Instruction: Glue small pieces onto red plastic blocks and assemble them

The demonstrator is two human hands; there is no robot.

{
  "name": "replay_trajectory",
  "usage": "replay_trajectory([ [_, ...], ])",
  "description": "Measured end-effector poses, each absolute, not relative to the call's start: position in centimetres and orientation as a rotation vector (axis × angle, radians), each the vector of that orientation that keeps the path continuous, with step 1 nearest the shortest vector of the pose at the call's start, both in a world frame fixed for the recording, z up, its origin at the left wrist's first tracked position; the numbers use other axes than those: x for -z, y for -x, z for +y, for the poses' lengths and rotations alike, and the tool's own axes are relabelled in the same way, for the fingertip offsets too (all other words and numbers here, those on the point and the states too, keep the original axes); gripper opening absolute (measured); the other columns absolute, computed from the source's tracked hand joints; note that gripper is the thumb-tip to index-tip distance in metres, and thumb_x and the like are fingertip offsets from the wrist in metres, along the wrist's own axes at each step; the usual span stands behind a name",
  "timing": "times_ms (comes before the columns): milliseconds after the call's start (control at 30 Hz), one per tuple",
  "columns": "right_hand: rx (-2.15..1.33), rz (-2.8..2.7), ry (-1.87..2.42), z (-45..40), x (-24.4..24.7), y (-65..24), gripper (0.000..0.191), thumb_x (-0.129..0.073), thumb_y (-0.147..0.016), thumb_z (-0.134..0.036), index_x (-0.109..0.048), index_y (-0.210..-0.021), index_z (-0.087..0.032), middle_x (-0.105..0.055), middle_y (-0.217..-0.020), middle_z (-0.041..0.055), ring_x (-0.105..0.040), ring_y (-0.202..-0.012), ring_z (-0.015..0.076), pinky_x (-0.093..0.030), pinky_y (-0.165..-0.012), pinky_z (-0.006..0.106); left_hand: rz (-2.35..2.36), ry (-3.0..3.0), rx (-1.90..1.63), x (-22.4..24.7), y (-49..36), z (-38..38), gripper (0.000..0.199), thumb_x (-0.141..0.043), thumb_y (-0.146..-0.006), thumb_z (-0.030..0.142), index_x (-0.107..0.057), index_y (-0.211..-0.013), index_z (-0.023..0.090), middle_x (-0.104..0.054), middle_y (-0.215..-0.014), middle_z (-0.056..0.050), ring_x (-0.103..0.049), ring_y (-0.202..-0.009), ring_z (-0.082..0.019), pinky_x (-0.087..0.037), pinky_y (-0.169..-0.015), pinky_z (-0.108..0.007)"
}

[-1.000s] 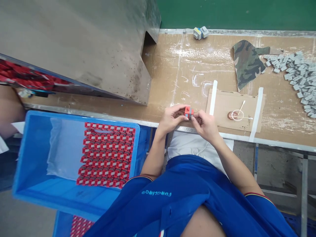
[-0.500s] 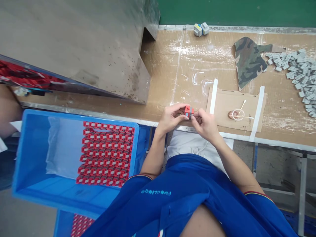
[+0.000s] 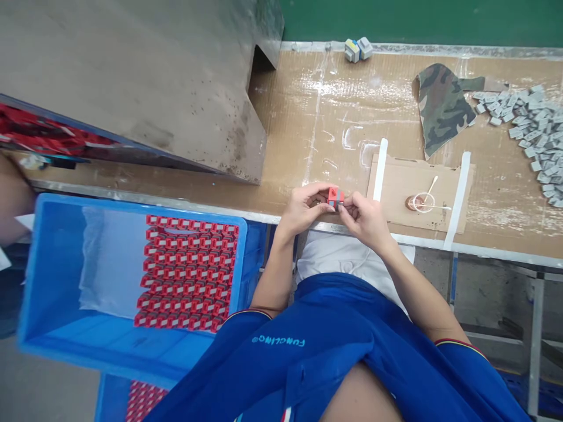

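With left hand [image 3: 302, 209] and right hand [image 3: 366, 218] fingers pinching the block [image 3: 335, 195] (2 grips), light, even pressure should keep it square.

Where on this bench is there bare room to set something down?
The widest bare patch of bench top lies between the metal housing and the camouflage cloth. Another lies between the taped cardboard and the grey pieces. Crowded: those pieces, and the near edge, where left hand and right hand hold a red-and-grey block.
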State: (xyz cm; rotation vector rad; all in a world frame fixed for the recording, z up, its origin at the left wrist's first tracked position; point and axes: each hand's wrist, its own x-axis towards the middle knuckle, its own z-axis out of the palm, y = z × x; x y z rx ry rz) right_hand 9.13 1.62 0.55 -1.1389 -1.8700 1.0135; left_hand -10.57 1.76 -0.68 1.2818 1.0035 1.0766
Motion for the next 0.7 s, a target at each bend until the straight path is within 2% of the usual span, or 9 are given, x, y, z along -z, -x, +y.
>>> replay_trajectory([
  [400, -0.969, -1.918, 1.176, 1.39, -0.6, -9.07, 0.018, -0.056, -0.091, -0.026, -0.044, -0.079, -0.026, -0.053, -0.058, -0.0058, -0.046, -0.048, 0.011, -0.032, -0.05, 0.024, 1.032, -1.324, -1.068, 0.88, 10.84, 1.87, 0.049, -0.091, -0.075, 0.044, -0.078, -0.112, 0.015, -0.078, -0.103, -0.008, -0.074, -0.087, -0.016, -0.059, -0.081, -0.026],
  [600, -1.019, -1.88, 1.068, 1.27, -0.69, -9.39, 0.017, -0.059, -0.095, -0.024, -0.05, -0.08, -0.024, -0.05, -0.056, -0.0082, -0.045, -0.045, 0.0085, -0.033, -0.048, 0.022, 1.019, -1.367, -1.086, 0.7, 10.82, 1.66, 0.044, -0.089, -0.078, 0.043, -0.079, -0.112, 0.017, -0.077, -0.101, -0.007, -0.072, -0.085, -0.015, -0.058, -0.079, -0.025],
  [700, -1.01, -1.845, 1.026, 1.09, -0.7, -9.46, 0.015, -0.06, -0.097, -0.024, -0.055, -0.083, -0.024, -0.053, -0.058, -0.0081, -0.046, -0.045, 0.0079, -0.034, -0.047, 0.022, 0.947, -1.352, -1.091, 0.47, 10.82, 1.57, 0.04, -0.088, -0.082, 0.037, -0.078, -0.116, 0.019, -0.078, -0.106, -0.008, -0.074, -0.092, -0.016, -0.059, -0.085, -0.026],
])
